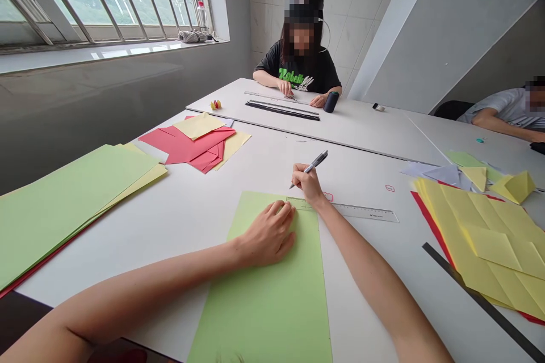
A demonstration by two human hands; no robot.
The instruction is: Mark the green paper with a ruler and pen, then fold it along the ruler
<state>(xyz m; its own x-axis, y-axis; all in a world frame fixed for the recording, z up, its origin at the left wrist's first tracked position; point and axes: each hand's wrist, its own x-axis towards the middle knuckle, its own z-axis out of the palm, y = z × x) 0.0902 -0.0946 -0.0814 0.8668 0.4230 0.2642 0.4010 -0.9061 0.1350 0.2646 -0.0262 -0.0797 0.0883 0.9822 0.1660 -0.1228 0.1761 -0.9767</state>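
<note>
A sheet of light green paper (272,306) lies lengthwise in front of me on the white table. My left hand (268,232) rests palm down on its upper part, thumb apart from the fingers. Its fingertips touch the left end of a clear plastic ruler (361,211), which crosses the sheet's far end and extends right onto the table. In my right hand (307,184) a grey and black pen (317,159) is gripped, tip pointing down and left, just beyond the ruler. Whether the tip touches the table I cannot tell. A small red-outlined piece (327,197) lies behind my right wrist.
Green, yellow and red sheets (85,187) are stacked at left; red and yellow pieces (191,144) lie behind. Creased yellow paper (502,227) and a black strip (481,300) are at right. Across the table a person (298,62) handles small items near black strips (281,110).
</note>
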